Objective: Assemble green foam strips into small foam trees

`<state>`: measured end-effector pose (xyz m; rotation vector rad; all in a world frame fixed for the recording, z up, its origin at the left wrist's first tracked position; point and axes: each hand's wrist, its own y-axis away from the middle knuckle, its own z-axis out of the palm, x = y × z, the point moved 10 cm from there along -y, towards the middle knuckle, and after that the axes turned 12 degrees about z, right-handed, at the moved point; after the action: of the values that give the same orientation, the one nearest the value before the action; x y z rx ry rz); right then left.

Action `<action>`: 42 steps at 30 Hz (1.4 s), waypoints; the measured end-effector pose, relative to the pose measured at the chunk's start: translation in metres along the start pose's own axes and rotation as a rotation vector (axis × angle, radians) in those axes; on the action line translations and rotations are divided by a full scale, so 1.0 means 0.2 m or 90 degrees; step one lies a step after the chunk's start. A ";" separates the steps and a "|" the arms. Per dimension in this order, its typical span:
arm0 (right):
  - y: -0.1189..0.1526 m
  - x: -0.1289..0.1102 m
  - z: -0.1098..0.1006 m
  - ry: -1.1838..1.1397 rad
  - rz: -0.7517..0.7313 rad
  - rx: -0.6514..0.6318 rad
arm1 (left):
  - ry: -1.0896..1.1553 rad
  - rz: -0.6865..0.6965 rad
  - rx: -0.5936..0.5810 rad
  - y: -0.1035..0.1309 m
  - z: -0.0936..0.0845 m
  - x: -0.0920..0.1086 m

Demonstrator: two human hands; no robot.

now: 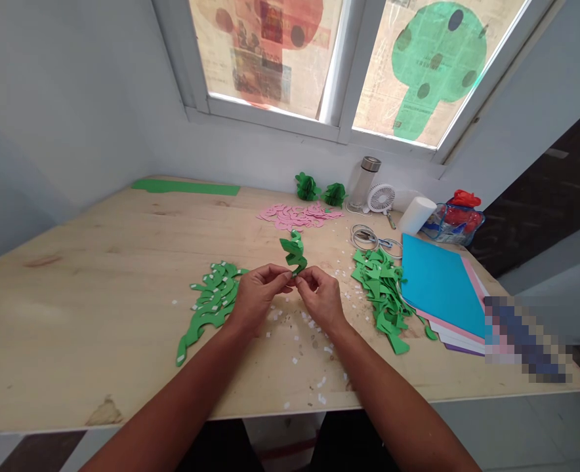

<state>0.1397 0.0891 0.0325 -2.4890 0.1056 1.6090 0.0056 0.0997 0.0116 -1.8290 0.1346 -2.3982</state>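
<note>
One curling, zigzag piece of green paper (294,248) is standing above the pale wooden table (73,314), inward from the middle of its front edge. The left hand (260,292) is clamping its lower end between thumb and fingers; the right hand (323,298) is holding its fingertips together at that end, though whether they are gripping paper cannot be told. Fine fingertip work there seems the step in hand, so the next move is probably calling for a steady left pinch.

Wavy green paper strips with white tabs (214,314) are lying just beside the left hand, and angular green paper scraps (381,292) are lying beyond the right. Open room is stretching toward the left edge; a stack of coloured sheets (440,282) is crowding the right end.
</note>
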 end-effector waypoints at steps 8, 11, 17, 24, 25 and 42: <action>0.00 0.02 -0.01 0.034 0.027 0.024 | -0.024 -0.002 -0.010 0.00 0.00 -0.01; 0.00 0.03 -0.01 0.045 0.031 0.030 | -0.012 -0.013 -0.013 0.00 0.00 -0.03; -0.01 0.02 -0.02 0.059 0.029 0.029 | 0.019 -0.037 -0.020 0.00 0.01 -0.06; 0.02 -0.02 -0.02 0.062 -0.009 0.046 | 0.037 -0.038 0.016 0.00 0.00 -0.05; 0.02 -0.02 -0.01 0.071 -0.019 0.042 | 0.033 -0.036 0.018 0.00 -0.01 -0.05; 0.01 0.01 0.01 0.105 0.023 0.033 | -0.040 0.003 -0.008 0.00 0.00 -0.01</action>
<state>0.1390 0.0866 0.0296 -2.5898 0.2120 1.3919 0.0063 0.1002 0.0096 -1.9048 0.1471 -2.3391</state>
